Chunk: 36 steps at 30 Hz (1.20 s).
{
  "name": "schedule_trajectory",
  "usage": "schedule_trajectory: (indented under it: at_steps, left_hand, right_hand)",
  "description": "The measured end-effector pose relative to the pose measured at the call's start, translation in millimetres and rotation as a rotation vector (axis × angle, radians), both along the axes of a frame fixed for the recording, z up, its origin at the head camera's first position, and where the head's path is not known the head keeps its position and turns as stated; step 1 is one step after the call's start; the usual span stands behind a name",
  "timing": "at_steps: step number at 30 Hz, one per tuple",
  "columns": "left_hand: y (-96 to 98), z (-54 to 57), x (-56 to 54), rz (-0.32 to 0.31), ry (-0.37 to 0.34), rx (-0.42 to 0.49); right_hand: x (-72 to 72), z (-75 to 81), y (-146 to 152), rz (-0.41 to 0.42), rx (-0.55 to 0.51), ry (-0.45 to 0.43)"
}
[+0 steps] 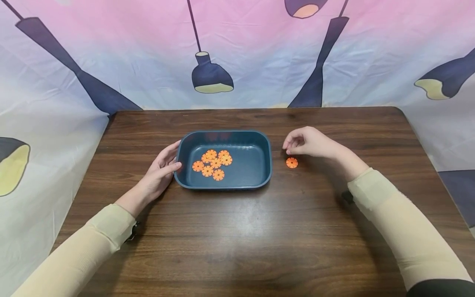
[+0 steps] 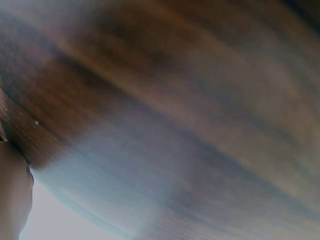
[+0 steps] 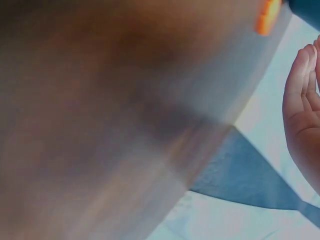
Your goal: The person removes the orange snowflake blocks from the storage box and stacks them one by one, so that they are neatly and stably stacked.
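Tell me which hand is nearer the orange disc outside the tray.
Right. The right hand is close by the orange disc; the left hand is across the tray, at its left rim.

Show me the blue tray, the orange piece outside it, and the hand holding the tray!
Blue tray [image 1: 248, 165], head view: bare part of its floor.
Orange piece [image 1: 292, 163], head view: middle of its face.
Left hand [image 1: 158, 173], head view: middle of the hand.

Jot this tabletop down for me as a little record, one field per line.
Container: dark teal rectangular tray
Inside it: several orange notched discs, some overlapping
Outside it: one loose orange disc, right of the tray
Left hand: grips the tray's left end
Right hand: beside the loose disc, not gripping it
Surface: brown wood-grain table
Backdrop: lamp-print cloth
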<state>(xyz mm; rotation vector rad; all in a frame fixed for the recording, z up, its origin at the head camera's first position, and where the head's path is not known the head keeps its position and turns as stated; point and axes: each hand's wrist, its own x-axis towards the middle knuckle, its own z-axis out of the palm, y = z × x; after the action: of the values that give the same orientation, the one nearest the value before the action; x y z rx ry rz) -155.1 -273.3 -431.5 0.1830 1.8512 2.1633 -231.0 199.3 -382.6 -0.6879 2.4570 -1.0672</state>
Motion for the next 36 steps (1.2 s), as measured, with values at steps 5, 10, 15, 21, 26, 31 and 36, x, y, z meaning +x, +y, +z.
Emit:
schedule_trajectory:
  at_steps: [5,10,15,21,26,31,36]
  left_hand:
    - [-0.4,-0.2,-1.2,0.001,-0.004,-0.017]
    - [-1.4,0.1,-1.4,-0.006,-0.006,-0.017]
    - [-2.8,0.8,-1.0,0.000,-0.007,-0.029]
    - [-2.8,1.0,-0.8,-0.009,-0.016,-0.036]
    - [-2.2,0.9,-0.9,-0.007,-0.014,-0.035]
    - [-1.8,0.9,-1.1,-0.010,-0.016,-0.031]
    - [-2.2,-0.4,-1.2,-0.009,-0.014,-0.033]
  right_hand:
    - [-0.2,16.6,-16,-0.012,-0.034,0.059]
    - [-1.4,29.2,-35,0.014,-0.075,0.073]
    - [-7.4,38.5,-59,0.061,-0.100,0.093]
    - [-12.6,40.8,-86,0.114,-0.100,0.086]
    - [-14.0,37.3,-104,0.157,-0.122,0.061]
    - [-13.5,29.4,-120,0.193,-0.113,0.054]
    - [-11.9,21.3,-135,0.218,-0.101,0.038]
